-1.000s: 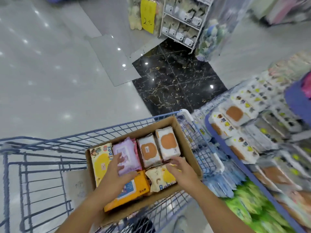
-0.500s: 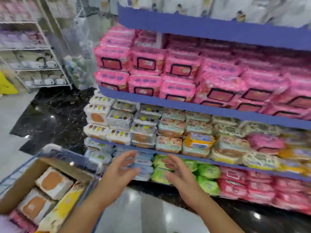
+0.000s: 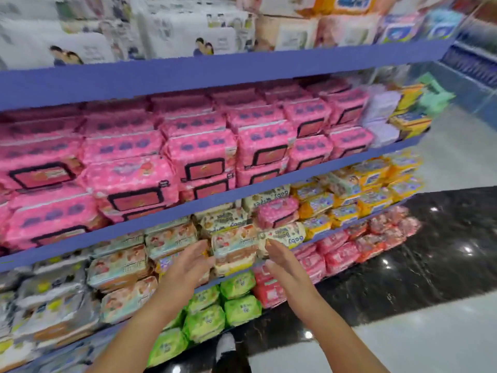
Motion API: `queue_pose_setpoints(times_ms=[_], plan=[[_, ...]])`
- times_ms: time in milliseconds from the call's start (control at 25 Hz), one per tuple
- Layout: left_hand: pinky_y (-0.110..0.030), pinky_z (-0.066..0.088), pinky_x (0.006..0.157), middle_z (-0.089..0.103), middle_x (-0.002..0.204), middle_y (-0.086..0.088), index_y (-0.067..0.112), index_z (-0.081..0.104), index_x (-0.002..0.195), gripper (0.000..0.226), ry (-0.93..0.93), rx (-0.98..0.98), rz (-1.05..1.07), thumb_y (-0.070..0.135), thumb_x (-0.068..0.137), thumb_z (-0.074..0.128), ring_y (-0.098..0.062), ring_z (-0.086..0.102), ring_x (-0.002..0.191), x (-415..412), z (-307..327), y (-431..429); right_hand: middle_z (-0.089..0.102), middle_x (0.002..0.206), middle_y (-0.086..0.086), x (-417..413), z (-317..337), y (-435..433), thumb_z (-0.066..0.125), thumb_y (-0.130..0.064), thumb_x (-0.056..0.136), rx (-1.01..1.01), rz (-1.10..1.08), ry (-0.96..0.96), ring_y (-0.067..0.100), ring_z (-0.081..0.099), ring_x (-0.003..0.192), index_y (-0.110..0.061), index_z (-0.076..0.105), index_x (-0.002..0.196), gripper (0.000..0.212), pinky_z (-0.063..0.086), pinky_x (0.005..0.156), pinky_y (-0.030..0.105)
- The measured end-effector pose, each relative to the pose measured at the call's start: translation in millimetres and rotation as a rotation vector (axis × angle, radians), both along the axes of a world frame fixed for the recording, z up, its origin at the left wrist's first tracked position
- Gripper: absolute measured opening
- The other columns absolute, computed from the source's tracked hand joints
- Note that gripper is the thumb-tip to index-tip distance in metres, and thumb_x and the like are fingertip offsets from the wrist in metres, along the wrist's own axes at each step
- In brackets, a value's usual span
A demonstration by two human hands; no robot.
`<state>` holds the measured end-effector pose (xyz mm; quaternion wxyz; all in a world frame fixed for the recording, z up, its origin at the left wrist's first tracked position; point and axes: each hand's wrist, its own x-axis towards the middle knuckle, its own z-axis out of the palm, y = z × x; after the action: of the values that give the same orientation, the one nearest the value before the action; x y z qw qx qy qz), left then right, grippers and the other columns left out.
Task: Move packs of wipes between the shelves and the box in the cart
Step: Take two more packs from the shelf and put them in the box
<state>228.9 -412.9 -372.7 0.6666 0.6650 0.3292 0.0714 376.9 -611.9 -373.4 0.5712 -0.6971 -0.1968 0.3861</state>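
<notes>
**Both hands open on either side of a pack on the third shelf**

In the lower middle of the frame my left hand (image 3: 188,267) is empty, fingers straight and relaxed. Its fingertips are just beside the left end of a cream-and-peach soft plastic pack of wipes (image 3: 234,244); through the blur I cannot tell whether they touch it. The pack tops a short stack at the frame's centre, on the blue-edged shelf (image 3: 234,275) below the row of bright pink packs (image 3: 129,184). Just right of it, my right hand (image 3: 282,261) is also open and empty, palm turned inward.

I judge the pack light, squashy and slick-filmed. It is best taken by its two short ends, palms pressing in, then lifted clear so the stack beneath stays put. The cart and box are out of view.
</notes>
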Motion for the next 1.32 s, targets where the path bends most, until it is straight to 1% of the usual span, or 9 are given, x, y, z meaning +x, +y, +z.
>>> queue_pose_setpoints(times_ms=[160, 360, 440, 640, 720, 880, 1080, 1200, 1320], plan=[[-0.029, 0.037, 0.100, 0.047, 0.147, 0.016, 0.031, 0.045, 0.149, 0.053, 0.036, -0.070, -0.124, 0.033, 0.099, 0.062, 0.003, 0.053, 0.118, 107.5, -26.1, 3.8, 0.043, 0.151, -0.023, 80.3, -14.8, -13.9, 0.071, -0.087, 0.056, -0.036, -0.148, -0.015, 0.001, 0.039, 0.142, -0.055, 0.042, 0.137, 0.091, 0.037, 0.117, 0.035], [-0.032, 0.041, 0.103, 0.045, 0.150, 0.011, 0.028, 0.044, 0.149, 0.071, 0.130, -0.085, -0.256, 0.052, 0.088, 0.071, -0.008, 0.049, 0.129, 214.1, -48.6, -6.2, 0.046, 0.152, -0.014, 167.2, -31.8, -39.1, 0.068, -0.059, 0.087, -0.099, -0.265, -0.004, 0.004, 0.044, 0.138, -0.037, 0.039, 0.151, 0.074, 0.038, 0.105, 0.023], [-0.029, 0.039, 0.104, 0.044, 0.155, 0.007, 0.023, 0.041, 0.153, 0.078, 0.159, -0.059, -0.255, 0.050, 0.088, 0.073, -0.009, 0.049, 0.130, 253.4, -57.1, -13.5, 0.047, 0.151, -0.016, 201.7, -41.2, -50.8, 0.067, -0.063, 0.083, -0.111, -0.264, 0.006, -0.001, 0.044, 0.135, -0.035, 0.037, 0.152, 0.080, 0.038, 0.101, 0.019], [-0.024, 0.046, 0.083, 0.035, 0.161, 0.008, 0.032, 0.034, 0.155, 0.071, 0.306, 0.008, -0.209, 0.045, 0.094, 0.068, -0.015, 0.043, 0.140, 341.0, -95.1, -23.7, 0.044, 0.153, -0.015, 314.8, -76.9, -79.1, 0.060, -0.058, 0.083, -0.178, -0.183, 0.023, 0.010, 0.042, 0.142, -0.040, 0.037, 0.148, 0.071, 0.039, 0.103, 0.020], [-0.024, 0.049, 0.083, 0.034, 0.160, 0.009, 0.036, 0.032, 0.157, 0.076, 0.376, 0.110, -0.218, 0.048, 0.092, 0.070, -0.016, 0.045, 0.137, 371.9, -112.8, -28.2, 0.038, 0.157, -0.015, 369.3, -84.1, -85.3, 0.060, -0.058, 0.090, -0.227, -0.106, -0.048, 0.011, 0.040, 0.143, -0.039, 0.033, 0.151, 0.069, 0.035, 0.108, 0.028], [-0.037, 0.046, 0.106, 0.046, 0.153, 0.006, 0.039, 0.038, 0.152, 0.091, 0.499, 0.393, -0.273, 0.063, 0.074, 0.077, -0.021, 0.049, 0.137, 424.3, -149.5, -26.6, 0.041, 0.142, -0.015, 477.8, -102.2, -74.4, 0.060, -0.053, 0.095, -0.344, 0.122, -0.447, 0.009, 0.040, 0.135, -0.027, 0.036, 0.152, 0.067, 0.030, 0.103, 0.026], [-0.043, 0.051, 0.102, 0.054, 0.138, -0.002, 0.026, 0.032, 0.148, 0.115, 0.862, 0.839, -0.483, 0.081, 0.054, 0.070, -0.030, 0.058, 0.124, 446.6, -210.4, -6.5, 0.055, 0.132, 0.013, 578.6, -176.8, -29.8, 0.035, -0.090, 0.077, -0.649, 0.288, -0.998, 0.039, 0.046, 0.130, -0.016, 0.059, 0.128, 0.093, 0.037, 0.109, 0.051], [-0.049, 0.041, 0.114, 0.041, 0.150, -0.010, 0.017, 0.017, 0.154, 0.119, 1.021, 1.132, -0.550, 0.057, 0.064, 0.083, -0.037, 0.044, 0.139, 451.7, -231.8, -8.4, 0.052, 0.141, 0.016, 605.5, -197.3, -11.8, 0.030, -0.088, 0.060, -0.929, 0.418, -1.038, 0.038, 0.044, 0.133, -0.020, 0.058, 0.134, 0.104, 0.038, 0.110, 0.048], [-0.051, 0.037, 0.115, 0.036, 0.151, -0.013, 0.012, 0.014, 0.154, 0.116, 1.105, 1.242, -0.556, 0.056, 0.069, 0.081, -0.039, 0.038, 0.141, 455.7, -232.0, -15.0, 0.058, 0.132, 0.014, 612.6, -198.8, 0.8, 0.046, -0.080, 0.054, -0.971, 0.388, -0.987, 0.036, 0.052, 0.125, -0.023, 0.065, 0.120, 0.088, 0.047, 0.103, 0.042]])
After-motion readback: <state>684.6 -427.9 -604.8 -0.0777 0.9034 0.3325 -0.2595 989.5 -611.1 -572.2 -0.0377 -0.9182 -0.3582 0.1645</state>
